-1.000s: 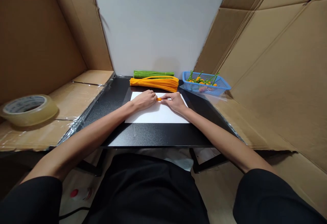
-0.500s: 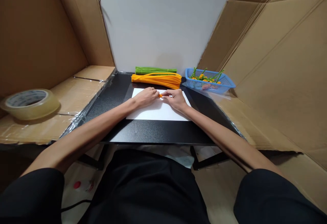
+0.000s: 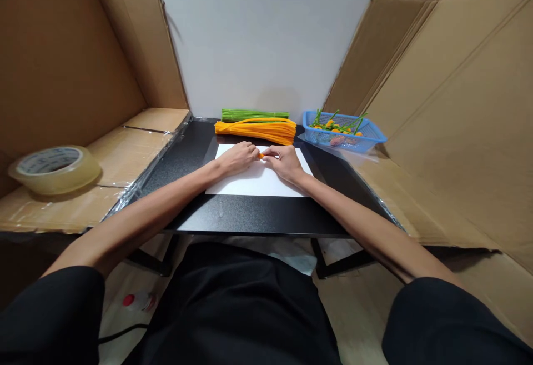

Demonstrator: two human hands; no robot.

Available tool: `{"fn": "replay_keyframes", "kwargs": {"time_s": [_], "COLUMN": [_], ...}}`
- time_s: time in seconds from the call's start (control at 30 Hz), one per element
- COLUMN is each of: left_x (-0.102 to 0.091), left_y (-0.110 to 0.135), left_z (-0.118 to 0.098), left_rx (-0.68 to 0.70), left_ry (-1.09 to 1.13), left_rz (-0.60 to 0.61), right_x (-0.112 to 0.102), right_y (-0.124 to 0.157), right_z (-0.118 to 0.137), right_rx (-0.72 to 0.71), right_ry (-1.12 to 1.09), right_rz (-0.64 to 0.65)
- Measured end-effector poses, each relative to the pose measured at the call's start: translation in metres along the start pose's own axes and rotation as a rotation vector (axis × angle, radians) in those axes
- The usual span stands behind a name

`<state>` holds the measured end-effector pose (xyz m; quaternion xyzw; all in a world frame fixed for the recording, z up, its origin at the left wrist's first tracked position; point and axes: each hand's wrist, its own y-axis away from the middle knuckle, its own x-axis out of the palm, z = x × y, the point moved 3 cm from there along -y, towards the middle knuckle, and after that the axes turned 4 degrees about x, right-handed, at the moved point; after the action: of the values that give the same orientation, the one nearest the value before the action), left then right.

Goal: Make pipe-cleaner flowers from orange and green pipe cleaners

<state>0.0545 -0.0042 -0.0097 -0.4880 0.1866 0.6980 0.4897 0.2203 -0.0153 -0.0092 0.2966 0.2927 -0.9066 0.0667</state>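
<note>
Cardboard panels (image 3: 62,59) line both sides of a black table (image 3: 250,215), and everything on it lies ahead of the two hands. Beyond the fingertips sits a thick bundle of orange pipe cleaners (image 3: 256,131), lying crosswise, with a thinner green bundle (image 3: 255,115) behind it. Ahead and to the right of the right hand (image 3: 285,164) is a blue plastic basket (image 3: 366,129) holding small orange-and-green pieces. Well out past the left hand (image 3: 238,158), a roll of clear tape (image 3: 54,170) rests on a cardboard ledge. Both hands lie on a white paper sheet (image 3: 258,184), forearms angling inward from either side to meet near its far edge. Their fingers are drawn in narrow, pinching a short bit of orange pipe cleaner (image 3: 261,155) between them. Its long axis seems to run crosswise from hand to hand, though the fingers hide most of it. Neither hand is clearly nearer: the bit sits midway between them, in both sets of fingertips.
</note>
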Motion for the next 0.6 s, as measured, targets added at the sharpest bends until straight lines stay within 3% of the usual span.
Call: {"fn": "replay_keyframes", "kwargs": {"time_s": [0.33,0.6], "left_x": [0.0,-0.009], "left_y": [-0.001,0.0], "left_z": [0.0,-0.002], "left_rx": [0.034,-0.057], "left_ry": [0.004,0.056], "left_rz": [-0.027,-0.113], "right_x": [0.004,0.001], "right_y": [0.0,0.001], "right_z": [-0.004,0.005], "right_rx": [0.025,-0.041], "right_ry": [0.082,0.143], "right_rz": [-0.021,-0.06]}}
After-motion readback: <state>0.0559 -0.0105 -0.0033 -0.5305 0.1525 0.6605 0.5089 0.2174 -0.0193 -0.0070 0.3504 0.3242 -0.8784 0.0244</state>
